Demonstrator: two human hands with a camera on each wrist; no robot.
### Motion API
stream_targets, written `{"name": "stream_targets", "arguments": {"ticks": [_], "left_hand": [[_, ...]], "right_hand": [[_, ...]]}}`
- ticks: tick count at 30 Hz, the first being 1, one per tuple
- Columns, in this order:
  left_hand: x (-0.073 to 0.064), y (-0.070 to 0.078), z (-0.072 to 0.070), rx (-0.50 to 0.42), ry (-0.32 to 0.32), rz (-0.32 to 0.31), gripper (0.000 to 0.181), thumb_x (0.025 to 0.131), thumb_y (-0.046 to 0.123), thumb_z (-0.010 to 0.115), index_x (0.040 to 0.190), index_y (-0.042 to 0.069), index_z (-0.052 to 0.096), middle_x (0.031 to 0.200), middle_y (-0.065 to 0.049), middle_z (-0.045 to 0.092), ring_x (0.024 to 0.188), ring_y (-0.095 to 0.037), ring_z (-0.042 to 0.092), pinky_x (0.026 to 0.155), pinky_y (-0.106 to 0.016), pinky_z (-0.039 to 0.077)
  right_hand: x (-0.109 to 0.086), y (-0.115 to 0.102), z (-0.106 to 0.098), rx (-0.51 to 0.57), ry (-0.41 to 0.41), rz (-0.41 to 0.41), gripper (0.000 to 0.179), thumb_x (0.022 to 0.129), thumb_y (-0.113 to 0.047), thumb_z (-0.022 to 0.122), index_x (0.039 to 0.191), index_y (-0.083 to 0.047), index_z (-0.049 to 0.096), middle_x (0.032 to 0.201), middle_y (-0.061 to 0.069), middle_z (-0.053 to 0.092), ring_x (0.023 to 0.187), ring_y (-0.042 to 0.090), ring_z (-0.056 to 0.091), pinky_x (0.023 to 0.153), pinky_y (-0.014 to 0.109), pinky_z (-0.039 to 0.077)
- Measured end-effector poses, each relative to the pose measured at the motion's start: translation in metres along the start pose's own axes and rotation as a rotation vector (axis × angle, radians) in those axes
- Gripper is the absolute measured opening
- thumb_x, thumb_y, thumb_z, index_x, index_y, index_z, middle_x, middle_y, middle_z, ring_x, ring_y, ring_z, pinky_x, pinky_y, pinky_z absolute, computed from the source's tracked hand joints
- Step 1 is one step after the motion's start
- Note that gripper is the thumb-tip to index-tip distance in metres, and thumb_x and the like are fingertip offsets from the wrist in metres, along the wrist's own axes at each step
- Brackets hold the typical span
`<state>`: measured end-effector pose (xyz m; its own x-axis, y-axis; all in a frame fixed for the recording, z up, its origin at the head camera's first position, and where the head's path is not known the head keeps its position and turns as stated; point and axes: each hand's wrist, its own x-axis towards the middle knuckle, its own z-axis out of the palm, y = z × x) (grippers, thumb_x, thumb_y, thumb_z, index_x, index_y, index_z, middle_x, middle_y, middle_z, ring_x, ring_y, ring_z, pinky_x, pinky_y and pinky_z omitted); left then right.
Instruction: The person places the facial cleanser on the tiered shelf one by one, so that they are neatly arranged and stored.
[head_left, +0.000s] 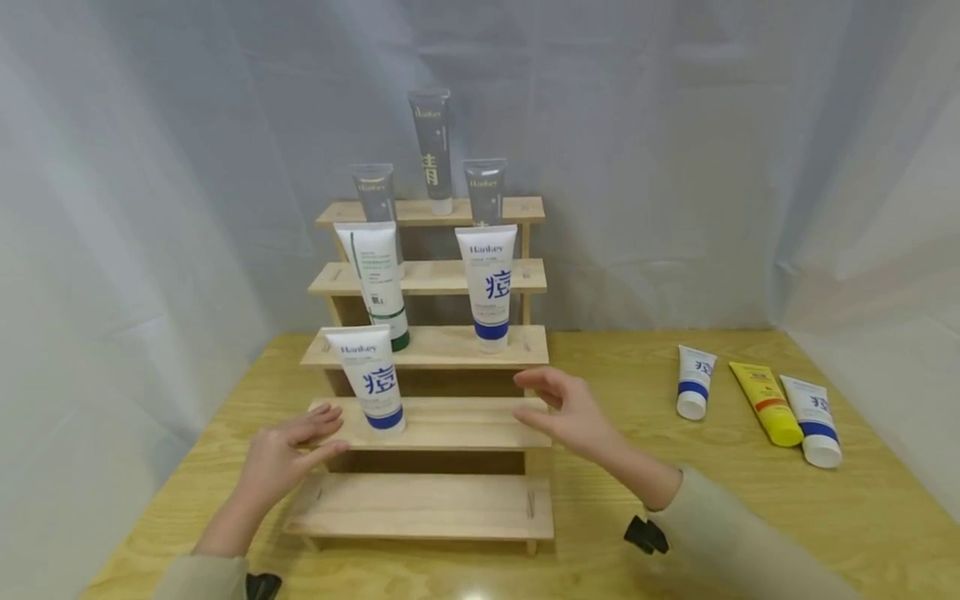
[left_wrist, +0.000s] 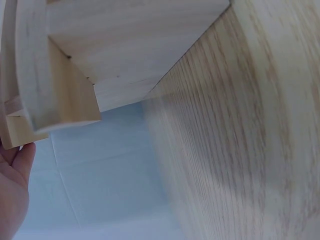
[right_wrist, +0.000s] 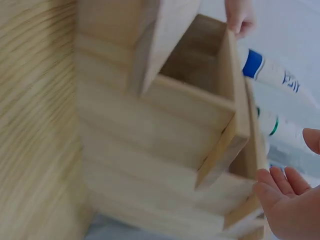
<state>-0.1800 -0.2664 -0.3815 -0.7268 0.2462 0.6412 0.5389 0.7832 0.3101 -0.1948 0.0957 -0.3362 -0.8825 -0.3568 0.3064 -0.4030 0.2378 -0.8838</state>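
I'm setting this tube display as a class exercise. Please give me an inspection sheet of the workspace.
Surface: wood-grain table.
Job's things: five-tier wooden rack with six standing tubes: top, gray tube; second, two more gray tubes; third, white-and-green tube and white-and-blue tube; fourth, another white-and-blue tube. At right on the table lie a yellow tube and two white-and-blue tubes.
Clutter: nothing seen beyond those lying tubes.
Left hand: touches the rack at the fourth tier's left end.
Right hand: holds nothing, beside that tier's right end; contact unclear.
Cables: nothing seen.
Surroundings: pale sheeting behind and on both sides.
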Motion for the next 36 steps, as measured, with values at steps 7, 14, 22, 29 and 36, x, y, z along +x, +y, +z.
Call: {"name": "stream_targets", "arguments": {"ticks": [7, 14, 22, 29, 36], "left_hand": [[0.000, 0.002, 0.001, 0.004, -0.010, -0.027, 0.034, 0.060, 0.020, 0.080, 0.089, 0.005, 0.070, 0.098, -0.006, 0.065, 0.093, -0.027, 0.059, 0.082, -0.031, 0.042], [0.000, 0.003, 0.000, 0.001, 0.001, 0.002, 0.034, 0.059, 0.018, 0.080, 0.088, 0.004, 0.070, 0.097, -0.007, 0.065, 0.092, -0.028, 0.060, 0.087, -0.017, 0.038], [0.000, 0.003, 0.000, -0.002, 0.004, -0.001, 0.034, 0.059, 0.018, 0.080, 0.088, 0.003, 0.070, 0.097, -0.007, 0.065, 0.092, -0.029, 0.060, 0.089, -0.007, 0.030], [0.001, 0.003, -0.001, -0.001, 0.004, 0.000, 0.034, 0.059, 0.018, 0.080, 0.088, 0.003, 0.070, 0.097, -0.007, 0.065, 0.092, -0.029, 0.060, 0.089, -0.009, 0.032], [0.002, 0.003, 0.000, 0.007, 0.003, 0.005, 0.034, 0.058, 0.018, 0.080, 0.088, 0.004, 0.070, 0.096, -0.007, 0.066, 0.091, -0.028, 0.060, 0.087, -0.012, 0.035]], "right_hand": [[-0.023, 0.024, -0.036, -0.105, 0.080, 0.017, 0.033, 0.080, -0.004, 0.064, 0.109, 0.009, 0.053, 0.108, 0.022, 0.056, 0.104, 0.033, 0.051, 0.093, 0.039, 0.039], [-0.042, 0.047, -0.068, -0.240, 0.147, 0.069, 0.033, 0.081, -0.008, 0.064, 0.108, 0.009, 0.054, 0.106, 0.022, 0.057, 0.101, 0.035, 0.053, 0.088, 0.043, 0.043], [-0.054, 0.068, -0.106, -0.370, 0.226, 0.177, 0.035, 0.084, -0.015, 0.062, 0.108, 0.009, 0.054, 0.104, 0.024, 0.058, 0.098, 0.036, 0.053, 0.086, 0.046, 0.044], [-0.058, 0.082, -0.134, -0.421, 0.258, 0.270, 0.040, 0.086, -0.021, 0.058, 0.109, 0.011, 0.051, 0.106, 0.029, 0.054, 0.098, 0.039, 0.050, 0.086, 0.050, 0.041], [-0.057, 0.094, -0.155, -0.516, 0.303, 0.315, 0.042, 0.086, -0.024, 0.058, 0.108, 0.011, 0.052, 0.105, 0.029, 0.055, 0.094, 0.040, 0.051, 0.079, 0.048, 0.044]]}}
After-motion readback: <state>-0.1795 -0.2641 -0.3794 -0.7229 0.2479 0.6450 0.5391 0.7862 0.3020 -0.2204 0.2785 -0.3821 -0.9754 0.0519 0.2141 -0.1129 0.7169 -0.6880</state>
